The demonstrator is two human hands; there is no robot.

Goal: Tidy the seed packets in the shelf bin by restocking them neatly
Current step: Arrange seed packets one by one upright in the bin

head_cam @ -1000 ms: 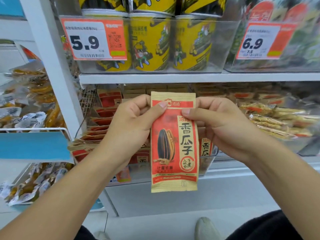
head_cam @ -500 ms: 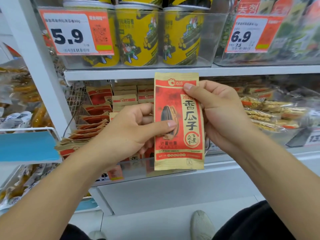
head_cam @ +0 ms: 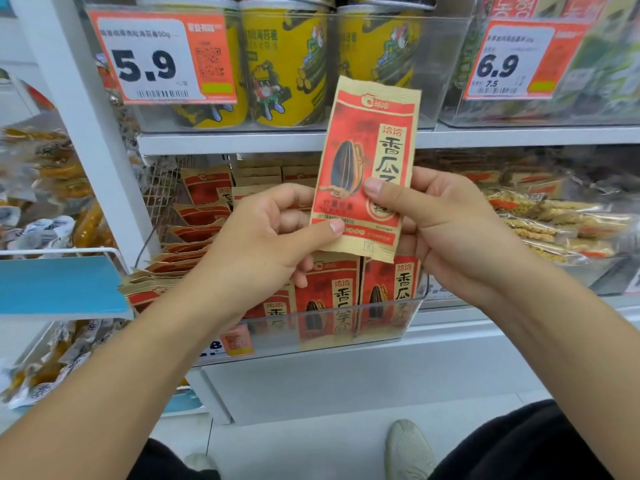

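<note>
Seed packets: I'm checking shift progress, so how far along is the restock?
Done: two packets stand upright at the bin front. In hand: left hand and right hand pinch one packet above it. Left: slot it in and straighten the slumped stack on the left.

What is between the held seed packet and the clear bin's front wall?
In the head view, upright seed packets stand behind the bin's front wall, directly below the held packet.

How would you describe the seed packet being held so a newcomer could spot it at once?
Start at the white shelf edge under the yellow cans. Overlapping it is the held seed packet, pinched low down by the left hand and right hand. Alone among the packets, it is raised above the clear bin.
</note>
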